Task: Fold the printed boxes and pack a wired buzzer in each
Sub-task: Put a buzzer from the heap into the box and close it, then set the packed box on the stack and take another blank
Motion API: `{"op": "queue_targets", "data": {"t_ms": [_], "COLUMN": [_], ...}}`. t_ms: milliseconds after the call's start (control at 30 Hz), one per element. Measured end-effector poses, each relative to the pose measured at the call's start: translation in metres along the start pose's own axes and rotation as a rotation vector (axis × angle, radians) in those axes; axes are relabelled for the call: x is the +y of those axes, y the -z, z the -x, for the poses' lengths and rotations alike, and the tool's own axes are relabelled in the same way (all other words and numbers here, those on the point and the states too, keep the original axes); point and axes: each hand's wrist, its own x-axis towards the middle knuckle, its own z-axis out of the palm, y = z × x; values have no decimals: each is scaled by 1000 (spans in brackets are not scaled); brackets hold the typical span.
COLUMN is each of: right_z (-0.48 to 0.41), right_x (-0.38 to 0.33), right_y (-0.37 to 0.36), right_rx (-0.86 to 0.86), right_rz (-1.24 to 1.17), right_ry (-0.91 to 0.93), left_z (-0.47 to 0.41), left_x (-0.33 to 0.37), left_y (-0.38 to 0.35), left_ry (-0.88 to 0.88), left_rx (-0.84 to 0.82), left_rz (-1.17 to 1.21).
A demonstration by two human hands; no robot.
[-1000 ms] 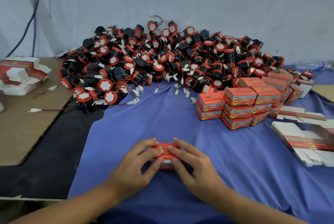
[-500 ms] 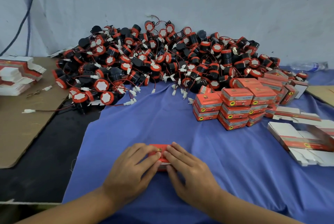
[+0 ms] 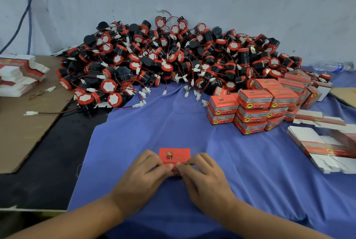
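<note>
A small red printed box (image 3: 174, 155) stands on the blue cloth (image 3: 240, 161) near the front edge, its "ST" face turned up and toward me. My left hand (image 3: 143, 176) and my right hand (image 3: 204, 176) meet at its near side, and their fingertips pinch the box's lower edge. The lower part of the box is hidden behind my fingers. A large heap of black-and-red wired buzzers (image 3: 173, 61) with white plugs lies at the back against the wall. Folded, closed red boxes (image 3: 254, 109) are stacked to the right of middle.
Flat unfolded box blanks (image 3: 327, 146) lie at the right edge, and another pile of blanks (image 3: 17, 74) sits at the far left on brown cardboard (image 3: 23, 132). A clear plastic bottle (image 3: 331, 66) lies at the back right. A loose white plug with red wire (image 3: 31, 113) lies on the cardboard.
My fingers have drawn back from the top of the box to its near lower edge, so the red "ST" face now shows.
</note>
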Motion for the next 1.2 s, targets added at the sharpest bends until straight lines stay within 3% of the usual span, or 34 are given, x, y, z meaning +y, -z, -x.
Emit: {"op": "queue_targets", "data": {"t_ms": [167, 367, 467, 600, 667, 767, 900, 1033, 1133, 1200], "right_z": [0, -5, -8, -27, -53, -98, -128, -125, -122, -121], "right_x": [-2, -5, -6, -3, 7, 39, 84, 114, 117, 112], "right_y": [-2, 7, 10, 19, 31, 56, 79, 78, 75, 80], "right_rx": [-32, -100, -87, 12, 95, 134, -129, -445, -487, -403], "right_rz": [-38, -168, -201, -227, -97, 316, 644, 785, 801, 705], "right_ry": [-46, -273, -300, -529, -498, -429, -506, -577, -550, -572], "left_z": [1, -7, -33, -79, -111, -168, -232, -246, -241, -239], "left_x": [-3, -8, -10, -6, -2, -1, -7, -11, -12, -10], "left_y": [0, 3, -2, -8, -12, -28, -64, -104, -116, -113], "left_ry": [69, 424, 532, 577, 548, 509, 493, 445, 480, 517], "left_rx": [-77, -357, -328, -177, -45, 39, 6, -183, -164, -123], "left_rz": [93, 387, 446, 572, 590, 545, 500, 394, 383, 379]}}
